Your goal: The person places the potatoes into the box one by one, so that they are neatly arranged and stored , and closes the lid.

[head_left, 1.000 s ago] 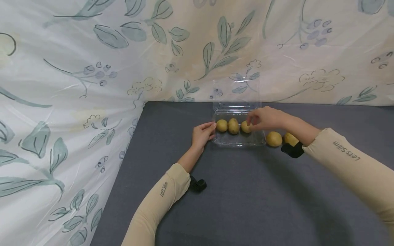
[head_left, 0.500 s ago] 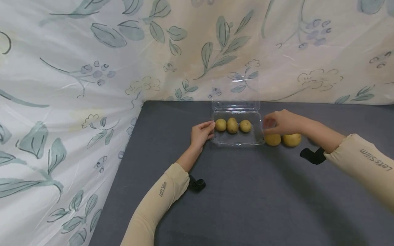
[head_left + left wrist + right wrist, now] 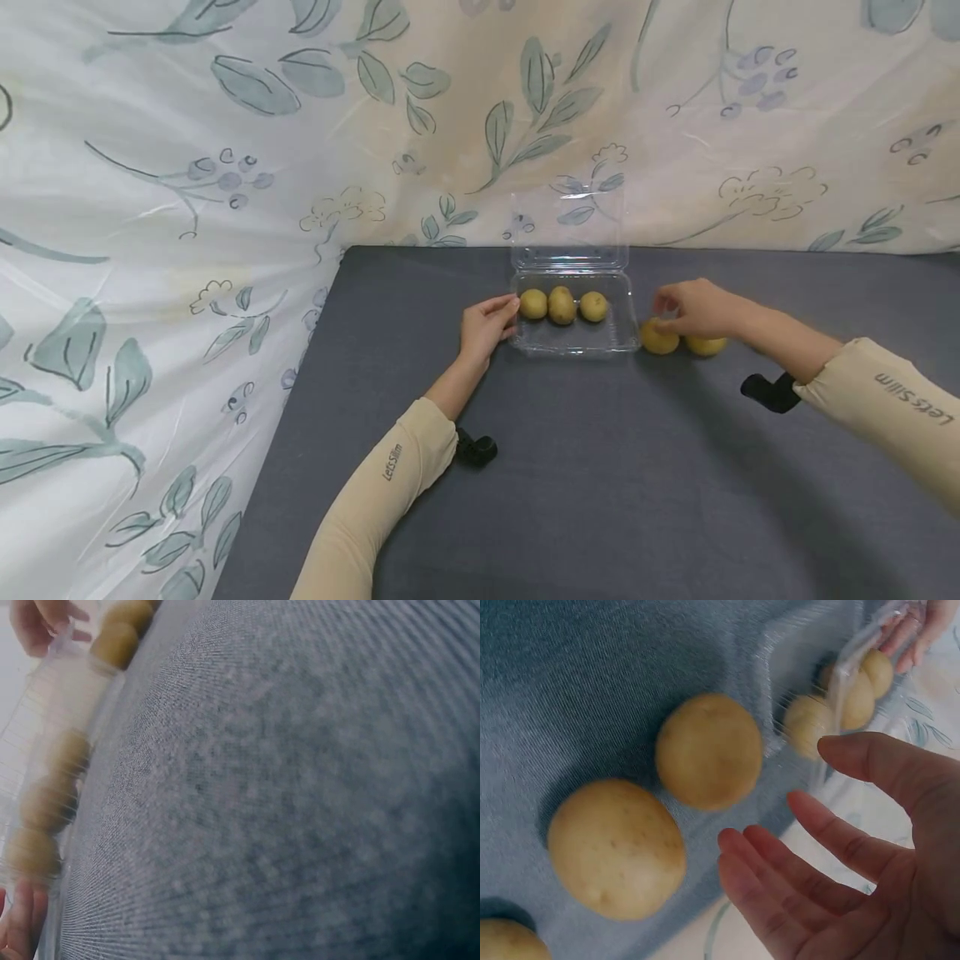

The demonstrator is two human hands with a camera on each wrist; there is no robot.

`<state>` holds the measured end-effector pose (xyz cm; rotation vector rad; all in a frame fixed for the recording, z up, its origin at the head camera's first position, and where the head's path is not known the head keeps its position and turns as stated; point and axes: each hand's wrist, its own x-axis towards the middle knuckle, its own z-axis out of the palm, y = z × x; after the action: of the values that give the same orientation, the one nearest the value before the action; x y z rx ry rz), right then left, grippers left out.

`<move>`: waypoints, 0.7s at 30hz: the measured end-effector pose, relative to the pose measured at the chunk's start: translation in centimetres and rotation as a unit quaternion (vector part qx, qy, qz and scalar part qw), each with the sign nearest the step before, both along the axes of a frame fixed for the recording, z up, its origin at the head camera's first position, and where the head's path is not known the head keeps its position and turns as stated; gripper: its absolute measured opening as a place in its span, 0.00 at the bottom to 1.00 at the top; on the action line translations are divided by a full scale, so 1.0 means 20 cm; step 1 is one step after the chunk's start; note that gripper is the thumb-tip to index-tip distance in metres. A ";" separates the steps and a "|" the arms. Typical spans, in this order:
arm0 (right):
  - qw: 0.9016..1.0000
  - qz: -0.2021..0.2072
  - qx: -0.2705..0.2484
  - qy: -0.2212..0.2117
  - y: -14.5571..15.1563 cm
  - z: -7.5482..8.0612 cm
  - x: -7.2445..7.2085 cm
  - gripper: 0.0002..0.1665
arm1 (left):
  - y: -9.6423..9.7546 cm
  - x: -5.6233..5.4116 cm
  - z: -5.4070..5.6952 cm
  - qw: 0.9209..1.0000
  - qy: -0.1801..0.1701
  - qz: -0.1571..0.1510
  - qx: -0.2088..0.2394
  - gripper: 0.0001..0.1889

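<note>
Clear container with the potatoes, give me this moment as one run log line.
left hand: touches clear container | right hand: holds nothing, near loose potatoes | lid: raised | inside: three potatoes

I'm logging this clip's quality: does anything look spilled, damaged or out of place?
Nothing stands out: three potatoes sit in the open clear container, other potatoes lie beside it, and no damage shows.

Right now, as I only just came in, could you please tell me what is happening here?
A person is working with potatoes and a clear plastic container. Three potatoes lie inside it, and its lid stands open. The left hand touches the container's left side. The right hand, holding nothing, is above the loose potatoes on the table, to the container's right.
</note>
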<state>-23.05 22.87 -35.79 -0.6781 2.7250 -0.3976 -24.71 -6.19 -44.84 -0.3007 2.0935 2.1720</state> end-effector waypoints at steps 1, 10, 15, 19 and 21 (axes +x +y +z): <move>1.000 0.001 0.000 0.002 0.00 -0.01 0.00 0.13 | 0.00 0.00 0.00 1.000 0.000 0.000 -0.001 0.14; 1.000 0.010 -0.001 0.007 0.00 -0.10 -0.01 0.15 | 0.00 0.01 0.00 1.000 -0.003 0.003 0.005 0.14; 1.000 0.003 -0.007 -0.003 -0.01 -0.13 -0.02 0.20 | 0.00 0.01 0.00 1.000 0.004 0.002 0.008 0.15; 1.000 0.000 -0.004 0.002 -0.02 -0.15 -0.01 0.22 | 0.00 0.00 0.00 1.000 0.004 0.000 0.006 0.15; 1.000 0.002 0.002 0.009 -0.03 -0.16 0.00 0.22 | 0.00 0.00 0.00 1.000 0.003 -0.001 0.003 0.15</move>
<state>-23.13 22.35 -38.99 -0.6890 2.7406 -0.3869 -24.66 -6.20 -44.93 -0.2925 2.0883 2.1806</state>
